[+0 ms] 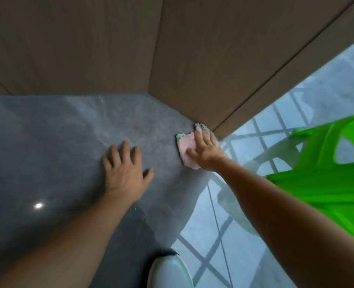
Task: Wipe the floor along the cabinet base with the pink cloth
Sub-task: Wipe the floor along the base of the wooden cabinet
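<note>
A pink cloth with green trim lies flat on the glossy grey floor, right at the outer corner of the brown wooden cabinet. My right hand presses down on the cloth, fingers spread over it and reaching the cabinet's base. Most of the cloth's right part is hidden under that hand. My left hand rests flat on the bare floor to the left of the cloth, fingers apart, holding nothing.
The cabinet base runs along the back and turns toward the right. A bright green object lies at the right on the pale tiled floor. A white shoe tip shows at the bottom edge.
</note>
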A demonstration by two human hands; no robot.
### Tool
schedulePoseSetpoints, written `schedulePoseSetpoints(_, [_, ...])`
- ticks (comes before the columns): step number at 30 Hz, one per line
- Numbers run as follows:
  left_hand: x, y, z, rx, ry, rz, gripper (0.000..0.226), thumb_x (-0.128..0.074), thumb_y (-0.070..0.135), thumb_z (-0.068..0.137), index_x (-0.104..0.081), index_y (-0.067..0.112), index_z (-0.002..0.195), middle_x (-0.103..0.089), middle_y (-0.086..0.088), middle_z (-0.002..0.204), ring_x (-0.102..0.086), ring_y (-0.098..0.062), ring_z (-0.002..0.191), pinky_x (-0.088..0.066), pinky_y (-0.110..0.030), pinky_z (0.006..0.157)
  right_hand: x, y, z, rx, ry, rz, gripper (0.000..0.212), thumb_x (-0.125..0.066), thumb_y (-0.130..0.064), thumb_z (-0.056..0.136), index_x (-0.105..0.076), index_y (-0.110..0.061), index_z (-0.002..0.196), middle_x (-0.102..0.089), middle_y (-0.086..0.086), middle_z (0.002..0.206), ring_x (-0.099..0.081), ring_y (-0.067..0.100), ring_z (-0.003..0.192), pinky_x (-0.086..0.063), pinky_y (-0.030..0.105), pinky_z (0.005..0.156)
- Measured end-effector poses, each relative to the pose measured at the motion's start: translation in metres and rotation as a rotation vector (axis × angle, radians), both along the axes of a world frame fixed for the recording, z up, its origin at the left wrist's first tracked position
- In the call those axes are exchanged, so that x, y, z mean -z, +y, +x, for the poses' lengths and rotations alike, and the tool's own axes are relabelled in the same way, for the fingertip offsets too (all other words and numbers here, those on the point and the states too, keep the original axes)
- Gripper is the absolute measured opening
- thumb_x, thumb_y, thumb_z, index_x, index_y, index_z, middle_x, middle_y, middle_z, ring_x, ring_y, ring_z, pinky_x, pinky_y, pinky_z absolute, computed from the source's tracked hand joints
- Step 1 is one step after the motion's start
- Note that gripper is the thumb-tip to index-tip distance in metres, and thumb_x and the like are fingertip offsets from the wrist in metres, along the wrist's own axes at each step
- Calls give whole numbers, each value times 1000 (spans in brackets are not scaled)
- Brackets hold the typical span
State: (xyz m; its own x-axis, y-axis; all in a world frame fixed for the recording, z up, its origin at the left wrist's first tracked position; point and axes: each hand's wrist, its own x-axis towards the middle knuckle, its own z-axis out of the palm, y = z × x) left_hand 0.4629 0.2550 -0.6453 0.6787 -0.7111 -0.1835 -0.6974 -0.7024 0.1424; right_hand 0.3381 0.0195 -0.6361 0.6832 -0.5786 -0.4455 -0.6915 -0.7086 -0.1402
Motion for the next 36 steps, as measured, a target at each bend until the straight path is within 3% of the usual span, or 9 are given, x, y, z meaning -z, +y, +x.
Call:
schedulePoseSetpoints(4, [7,-24,-31,38,2,4,88,-60,60,77,-42,9,146,-33,-26,156,-27,-54,139,-23,-69,109,-2,-4,-50,49,-54,-73,81,-36,-60,92,-3,-25,157,-1,-5,167,-5,29,152,-16,50,121])
schedulePoseSetpoints(8, [8,-49,-56,81,19,18,91,-60,63,76,-39,11,148,-27,-23,160,-22,-54,142,-22,-72,109,-2,-13,-78,34,-46,-64,77,-33,-62,93,-4,-30,156,1,-8,167,0,26,153,-11,46,122])
schedulePoseSetpoints(13, [1,-85,-93,284,120,188,103,-38,82,73,-1,35,156,7,-8,168,5,-54,147,-13,-74,110,-6,-34,-113,69,63,-6,80,-32,-63,94,4,-30,157,13,-8,166,9,26,153,-10,49,123])
schedulePoseSetpoints(16, [-6,-108,-108,301,223,314,111,-45,83,69,9,36,155,20,-8,165,16,-58,144,-12,-76,109,-5,-38,-122,158,97,-2,82,-33,-63,92,8,-32,156,17,-7,166,11,27,153,-10,50,122])
schedulePoseSetpoints(22, [-19,-118,-97,357,300,465,122,-59,76,70,20,33,153,33,-11,161,21,-61,142,-17,-74,110,-6,-107,-80,330,117,67,95,-43,-63,83,14,-34,154,21,-9,164,10,30,153,-12,56,121])
schedulePoseSetpoints(28, [-16,-120,-100,391,269,468,120,-57,74,73,23,31,152,38,-14,158,23,-63,139,-16,-75,109,7,-159,-57,271,204,43,106,-47,-65,74,16,-34,153,20,-9,165,13,32,152,-14,60,120])
schedulePoseSetpoints(33, [-14,-116,-101,383,254,466,120,-55,75,72,24,32,151,39,-11,158,22,-61,141,-16,-74,111,3,-159,-64,258,158,4,96,-42,-64,75,10,-40,153,15,-10,165,8,32,152,-17,63,117])
schedulePoseSetpoints(36, [-14,-119,-96,387,246,477,121,-55,78,69,23,35,151,35,-9,160,19,-60,143,-18,-73,111,4,-124,-62,339,65,-27,83,-27,-57,81,6,-36,155,12,-6,167,6,33,153,-11,59,119])
